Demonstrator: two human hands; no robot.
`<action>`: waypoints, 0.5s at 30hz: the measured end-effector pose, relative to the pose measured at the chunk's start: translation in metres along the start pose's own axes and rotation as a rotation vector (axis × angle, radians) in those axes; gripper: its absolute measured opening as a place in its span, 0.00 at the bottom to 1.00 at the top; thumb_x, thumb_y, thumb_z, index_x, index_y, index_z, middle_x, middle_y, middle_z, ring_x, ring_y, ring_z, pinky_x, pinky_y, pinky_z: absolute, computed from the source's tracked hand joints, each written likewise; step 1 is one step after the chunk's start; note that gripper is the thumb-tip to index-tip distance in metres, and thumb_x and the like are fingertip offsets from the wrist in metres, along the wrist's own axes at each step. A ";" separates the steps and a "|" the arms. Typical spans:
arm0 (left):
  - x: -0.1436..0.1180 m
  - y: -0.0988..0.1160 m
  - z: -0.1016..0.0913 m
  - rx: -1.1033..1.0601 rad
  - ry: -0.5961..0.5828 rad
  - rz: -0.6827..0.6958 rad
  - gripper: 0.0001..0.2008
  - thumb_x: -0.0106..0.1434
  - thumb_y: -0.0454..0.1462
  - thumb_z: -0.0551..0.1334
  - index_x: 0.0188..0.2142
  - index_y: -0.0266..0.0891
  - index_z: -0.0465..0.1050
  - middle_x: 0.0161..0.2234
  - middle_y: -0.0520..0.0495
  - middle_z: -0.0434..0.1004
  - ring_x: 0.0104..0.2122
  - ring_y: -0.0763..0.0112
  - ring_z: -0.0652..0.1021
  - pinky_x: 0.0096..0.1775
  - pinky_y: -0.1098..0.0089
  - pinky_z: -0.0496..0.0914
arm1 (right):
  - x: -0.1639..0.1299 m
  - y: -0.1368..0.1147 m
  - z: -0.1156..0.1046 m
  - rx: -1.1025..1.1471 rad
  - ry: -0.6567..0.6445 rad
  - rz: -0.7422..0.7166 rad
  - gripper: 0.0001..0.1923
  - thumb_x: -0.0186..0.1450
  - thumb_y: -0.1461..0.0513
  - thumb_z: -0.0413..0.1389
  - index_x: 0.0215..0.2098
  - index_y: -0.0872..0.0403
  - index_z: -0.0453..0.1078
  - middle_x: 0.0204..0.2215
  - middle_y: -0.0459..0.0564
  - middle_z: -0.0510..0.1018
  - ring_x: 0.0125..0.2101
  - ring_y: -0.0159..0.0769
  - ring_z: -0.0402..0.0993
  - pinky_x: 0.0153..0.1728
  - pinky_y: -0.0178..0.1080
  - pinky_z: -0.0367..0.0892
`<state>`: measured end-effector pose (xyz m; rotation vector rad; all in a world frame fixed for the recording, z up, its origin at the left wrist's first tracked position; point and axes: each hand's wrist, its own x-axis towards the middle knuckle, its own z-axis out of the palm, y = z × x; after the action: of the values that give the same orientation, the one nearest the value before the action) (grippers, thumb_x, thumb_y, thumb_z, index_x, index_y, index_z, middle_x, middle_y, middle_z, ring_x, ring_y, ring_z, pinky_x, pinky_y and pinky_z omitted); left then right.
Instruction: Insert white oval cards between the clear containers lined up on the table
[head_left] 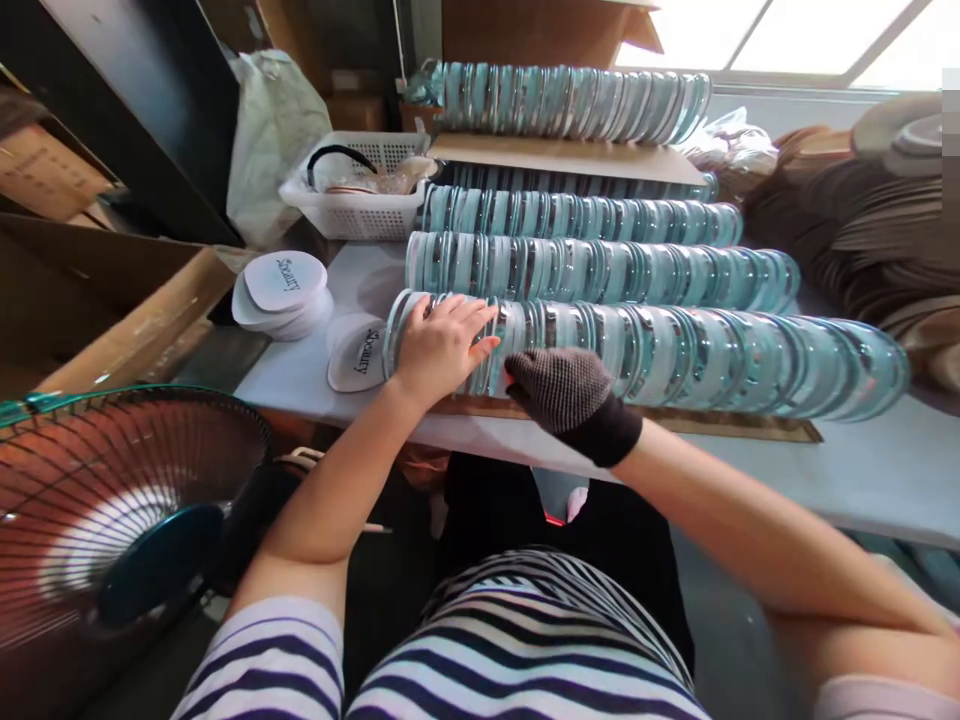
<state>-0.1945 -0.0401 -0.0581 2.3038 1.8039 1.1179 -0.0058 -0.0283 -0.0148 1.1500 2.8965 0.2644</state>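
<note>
Several long rows of round glass-like discs stand on edge on a white table [315, 370]. My left hand [442, 345], bare, lies flat with fingers spread on the left end of the nearest row [675, 355]. Just to its right, my right hand [562, 390], in a dark knitted glove, presses its fingers against the front of the same row. Neither hand has lifted a disc. Loose white oval labels with printed script [358, 355] lie left of the row, and a stack of similar labels [283, 290] lies beyond.
More disc rows [592, 265] fill the table behind, with one row on a cardboard sheet [570, 155] at the back. A white basket [360, 195] stands back left. A fan [112, 520] is at lower left, an open cardboard box [120, 300] left.
</note>
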 end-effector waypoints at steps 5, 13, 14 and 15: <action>-0.001 0.003 -0.005 0.104 -0.013 0.020 0.20 0.69 0.47 0.57 0.58 0.48 0.72 0.58 0.46 0.74 0.61 0.50 0.68 0.65 0.43 0.46 | -0.031 -0.032 0.072 0.134 -0.024 0.027 0.19 0.71 0.60 0.45 0.45 0.54 0.78 0.38 0.58 0.82 0.36 0.43 0.77 0.31 0.40 0.56; -0.001 0.033 -0.006 0.345 -0.073 0.051 0.24 0.71 0.43 0.55 0.65 0.44 0.63 0.66 0.44 0.64 0.67 0.53 0.60 0.66 0.44 0.49 | -0.035 0.033 0.033 0.178 0.249 0.095 0.21 0.71 0.53 0.47 0.38 0.54 0.79 0.32 0.54 0.82 0.31 0.36 0.75 0.30 0.36 0.55; 0.001 0.039 -0.002 0.333 -0.079 0.085 0.25 0.70 0.44 0.55 0.65 0.42 0.62 0.66 0.43 0.63 0.68 0.54 0.59 0.66 0.44 0.49 | -0.026 0.052 0.017 0.146 0.290 0.167 0.23 0.72 0.52 0.45 0.39 0.55 0.79 0.34 0.54 0.82 0.31 0.36 0.75 0.30 0.36 0.56; 0.004 0.045 0.003 0.320 -0.085 0.117 0.26 0.70 0.44 0.56 0.65 0.41 0.62 0.67 0.43 0.62 0.68 0.54 0.58 0.67 0.44 0.49 | -0.013 0.070 0.001 0.108 0.284 0.215 0.23 0.72 0.52 0.44 0.39 0.55 0.79 0.36 0.55 0.82 0.32 0.36 0.75 0.30 0.35 0.56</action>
<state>-0.1546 -0.0509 -0.0394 2.6142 1.9633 0.7746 0.0520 0.0132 -0.0055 1.5659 3.0576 0.3005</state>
